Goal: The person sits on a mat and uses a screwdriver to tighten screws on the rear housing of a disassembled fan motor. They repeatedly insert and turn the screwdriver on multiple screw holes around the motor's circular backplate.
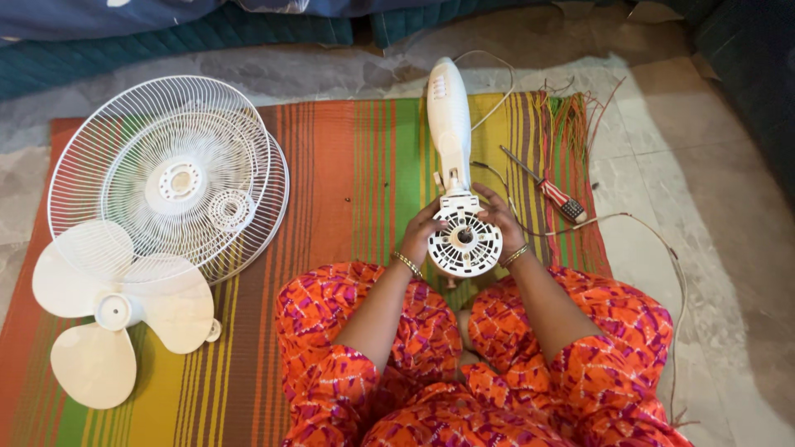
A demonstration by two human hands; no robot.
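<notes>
fan motor head (464, 240) between both hands

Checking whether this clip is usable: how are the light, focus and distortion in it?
Head view: soft, even daylight, no harsh glare; the fan motor housing between left hand and right hand is sharp; the fan blade at the left is slightly overexposed; mild wide-angle stretching at the edges; faint shadows beneath the grilles.

My fan motor housing (464, 240) is white — the mat (348, 165) striped orange, green, yellow — my trousers (596, 364) orange-and-pink patterned.
</notes>
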